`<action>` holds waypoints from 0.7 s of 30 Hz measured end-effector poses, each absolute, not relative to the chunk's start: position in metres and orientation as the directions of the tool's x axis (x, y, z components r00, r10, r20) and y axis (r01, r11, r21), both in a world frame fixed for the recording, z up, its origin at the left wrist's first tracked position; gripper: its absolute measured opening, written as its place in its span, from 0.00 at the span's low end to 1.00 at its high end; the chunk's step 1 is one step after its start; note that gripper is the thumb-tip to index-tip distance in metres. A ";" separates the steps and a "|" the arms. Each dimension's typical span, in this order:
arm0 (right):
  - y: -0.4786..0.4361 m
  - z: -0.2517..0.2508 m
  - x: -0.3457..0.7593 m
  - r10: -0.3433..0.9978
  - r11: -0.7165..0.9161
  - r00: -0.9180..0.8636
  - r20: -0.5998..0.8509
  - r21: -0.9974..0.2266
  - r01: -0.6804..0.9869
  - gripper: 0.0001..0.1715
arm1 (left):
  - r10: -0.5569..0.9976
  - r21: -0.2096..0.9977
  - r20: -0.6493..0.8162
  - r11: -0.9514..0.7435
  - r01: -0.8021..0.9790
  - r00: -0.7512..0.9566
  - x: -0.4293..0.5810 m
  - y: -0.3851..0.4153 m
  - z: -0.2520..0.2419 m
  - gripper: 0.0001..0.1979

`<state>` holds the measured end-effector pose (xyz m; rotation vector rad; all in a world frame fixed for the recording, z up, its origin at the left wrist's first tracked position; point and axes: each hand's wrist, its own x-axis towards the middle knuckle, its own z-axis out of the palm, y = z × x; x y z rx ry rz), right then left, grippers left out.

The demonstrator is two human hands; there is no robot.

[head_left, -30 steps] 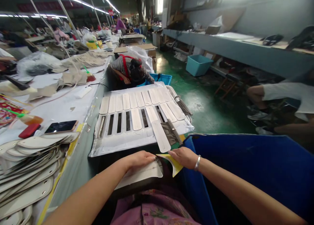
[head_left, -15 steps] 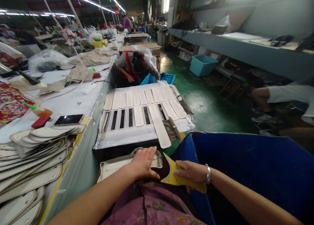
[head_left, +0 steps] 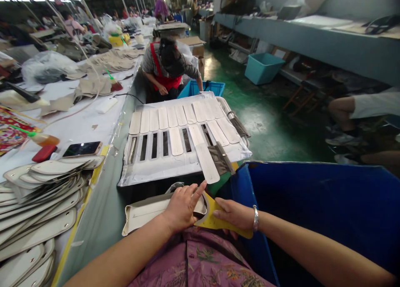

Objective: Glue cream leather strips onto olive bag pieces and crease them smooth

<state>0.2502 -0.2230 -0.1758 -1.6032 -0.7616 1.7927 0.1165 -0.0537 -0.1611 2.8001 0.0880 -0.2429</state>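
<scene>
At lower centre: template meets panel

Left hand lies flat, fingers spread, on a cream panel across the lap. Right hand grips a yellow template touching the panel's right end. Judged partway: stacked panels wait on the counter, lower left.

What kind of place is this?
Probably a factory workshop: a long worktable with stacks of cut cream pieces, another person working farther along, and the right hand holding a yellow template.
</scene>
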 end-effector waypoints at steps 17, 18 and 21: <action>-0.216 -0.172 0.226 0.687 -0.698 0.007 -0.727 -0.663 -0.270 0.14 | -0.128 0.377 -0.183 -0.925 -0.050 0.975 0.110 -0.029 -0.163 0.60; -0.216 -0.171 0.226 0.688 -0.696 0.011 -0.726 -0.664 -0.276 0.15 | -0.131 0.374 -0.186 -0.926 -0.053 0.974 0.109 -0.029 -0.163 0.60; -0.215 -0.169 0.225 0.677 -0.700 0.035 -0.736 -0.657 -0.281 0.18 | -0.120 0.374 -0.188 -0.926 -0.042 0.975 0.109 -0.031 -0.162 0.63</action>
